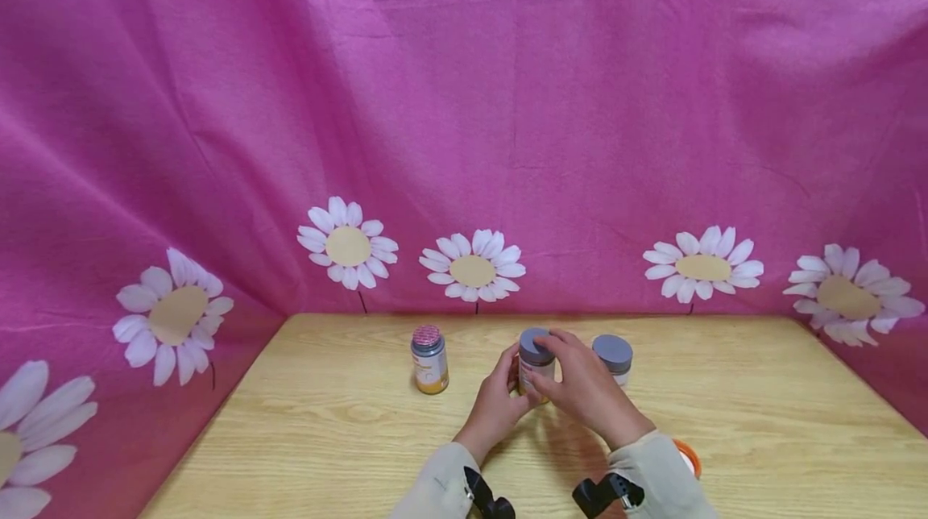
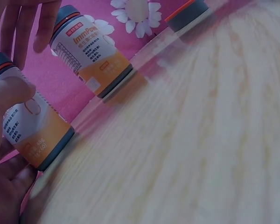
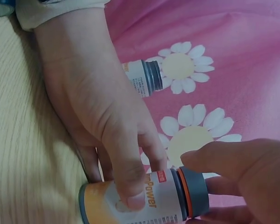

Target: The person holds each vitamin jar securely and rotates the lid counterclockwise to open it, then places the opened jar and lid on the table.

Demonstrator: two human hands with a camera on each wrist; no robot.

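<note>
A supplement bottle with a white and orange label (image 3: 163, 198) stands on the table between the two hands. My left hand (image 1: 500, 402) grips its body, the thumb (image 3: 130, 186) lying across the label. At the top, my right hand (image 1: 587, 386) holds the grey cap (image 1: 535, 346), with thumb and fingers on opposite sides of it. An orange ring shows under that cap in the right wrist view. Close to the right hand stands a second capped bottle (image 1: 612, 354), partly hidden by the hand in the head view.
Left of the hands stands a bottle without its cap, its pink seal (image 1: 426, 334) showing. An orange-rimmed lid (image 1: 687, 457) lies beside the right sleeve, partly covered. The wooden table (image 1: 326, 422) meets a pink cloth with daisies (image 1: 580, 140) at its back and sides.
</note>
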